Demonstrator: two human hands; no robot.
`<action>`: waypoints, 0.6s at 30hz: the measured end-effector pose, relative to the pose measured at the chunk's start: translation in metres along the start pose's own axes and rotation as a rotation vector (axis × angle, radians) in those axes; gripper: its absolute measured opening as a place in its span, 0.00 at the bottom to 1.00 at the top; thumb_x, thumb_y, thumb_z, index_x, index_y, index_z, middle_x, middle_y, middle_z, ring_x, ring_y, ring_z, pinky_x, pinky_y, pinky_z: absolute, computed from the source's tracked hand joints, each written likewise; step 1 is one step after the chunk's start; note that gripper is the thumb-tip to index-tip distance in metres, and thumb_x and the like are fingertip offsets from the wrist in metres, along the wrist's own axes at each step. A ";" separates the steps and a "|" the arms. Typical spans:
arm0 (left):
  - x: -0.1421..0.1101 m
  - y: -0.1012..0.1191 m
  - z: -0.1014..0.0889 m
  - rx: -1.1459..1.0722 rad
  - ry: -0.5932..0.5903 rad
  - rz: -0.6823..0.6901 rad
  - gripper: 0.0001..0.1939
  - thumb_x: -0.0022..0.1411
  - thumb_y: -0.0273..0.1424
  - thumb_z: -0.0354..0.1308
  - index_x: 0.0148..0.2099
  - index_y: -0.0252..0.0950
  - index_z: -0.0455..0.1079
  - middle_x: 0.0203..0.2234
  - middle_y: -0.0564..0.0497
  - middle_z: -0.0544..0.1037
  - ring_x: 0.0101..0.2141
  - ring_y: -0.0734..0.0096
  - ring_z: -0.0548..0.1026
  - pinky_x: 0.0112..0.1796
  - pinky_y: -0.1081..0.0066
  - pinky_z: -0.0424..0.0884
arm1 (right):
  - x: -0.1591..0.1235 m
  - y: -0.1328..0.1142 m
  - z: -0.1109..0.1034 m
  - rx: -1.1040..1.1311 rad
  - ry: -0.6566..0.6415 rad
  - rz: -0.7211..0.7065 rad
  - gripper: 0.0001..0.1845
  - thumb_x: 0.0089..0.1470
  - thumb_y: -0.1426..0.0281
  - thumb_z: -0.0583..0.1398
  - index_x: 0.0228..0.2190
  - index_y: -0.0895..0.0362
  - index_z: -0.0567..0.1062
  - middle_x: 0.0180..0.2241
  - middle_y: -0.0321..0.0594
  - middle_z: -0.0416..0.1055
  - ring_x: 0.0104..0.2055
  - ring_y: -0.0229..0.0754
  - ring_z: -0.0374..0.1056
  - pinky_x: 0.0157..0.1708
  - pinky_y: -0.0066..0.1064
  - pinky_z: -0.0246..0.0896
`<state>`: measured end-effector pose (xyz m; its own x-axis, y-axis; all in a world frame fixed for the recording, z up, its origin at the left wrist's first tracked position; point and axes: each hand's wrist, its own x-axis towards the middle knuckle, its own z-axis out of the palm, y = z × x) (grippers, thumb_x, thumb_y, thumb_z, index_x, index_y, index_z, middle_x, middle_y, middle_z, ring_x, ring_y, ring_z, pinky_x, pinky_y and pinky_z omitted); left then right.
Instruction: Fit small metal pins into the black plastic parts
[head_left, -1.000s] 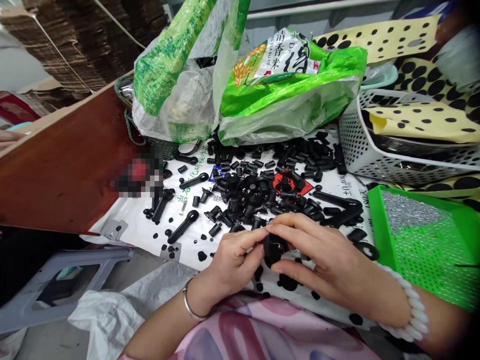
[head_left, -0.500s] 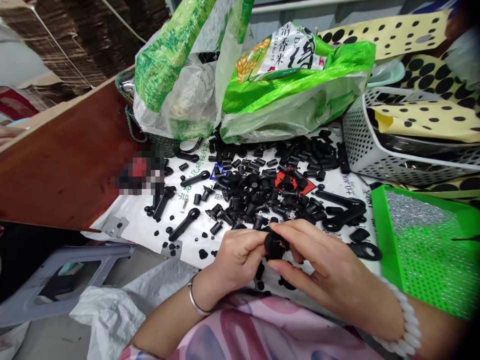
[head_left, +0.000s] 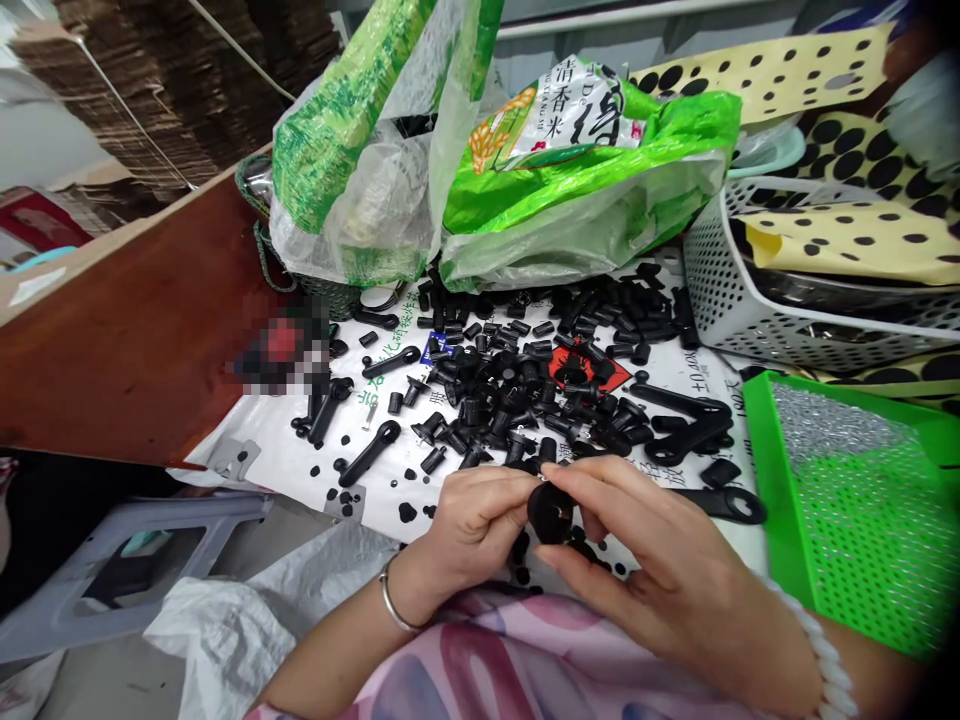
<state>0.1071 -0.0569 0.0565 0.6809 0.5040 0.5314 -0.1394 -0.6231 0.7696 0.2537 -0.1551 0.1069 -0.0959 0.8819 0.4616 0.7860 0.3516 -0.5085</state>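
Just right of the pinching left hand (head_left: 480,520), the round black part (head_left: 550,514) is held within the right hand's (head_left: 667,560) curved fingers.

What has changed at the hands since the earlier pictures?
The round black part has turned, showing more of its round face, and come slightly nearer the person. Nothing was visibly picked up or let go: the left hand and right hand still hold it. The green tray stayed put.
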 end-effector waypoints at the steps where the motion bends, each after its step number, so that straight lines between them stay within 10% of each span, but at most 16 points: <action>1: 0.000 0.001 0.001 0.012 0.015 0.013 0.09 0.62 0.25 0.50 0.41 0.35 0.72 0.29 0.48 0.78 0.29 0.73 0.75 0.31 0.75 0.70 | -0.002 0.001 0.001 -0.020 0.013 -0.011 0.20 0.56 0.71 0.57 0.50 0.60 0.62 0.37 0.46 0.68 0.38 0.41 0.67 0.33 0.31 0.68; 18: -0.004 0.000 0.011 0.076 -0.098 -0.099 0.13 0.64 0.29 0.46 0.34 0.33 0.72 0.23 0.49 0.76 0.24 0.74 0.73 0.28 0.76 0.69 | -0.020 0.022 -0.001 -0.002 -0.051 0.089 0.27 0.54 0.64 0.59 0.54 0.56 0.61 0.38 0.46 0.68 0.34 0.43 0.68 0.31 0.31 0.69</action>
<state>0.1125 -0.0651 0.0505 0.7564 0.5063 0.4143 -0.0162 -0.6187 0.7855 0.2732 -0.1657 0.0869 -0.0568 0.9246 0.3767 0.7938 0.2707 -0.5446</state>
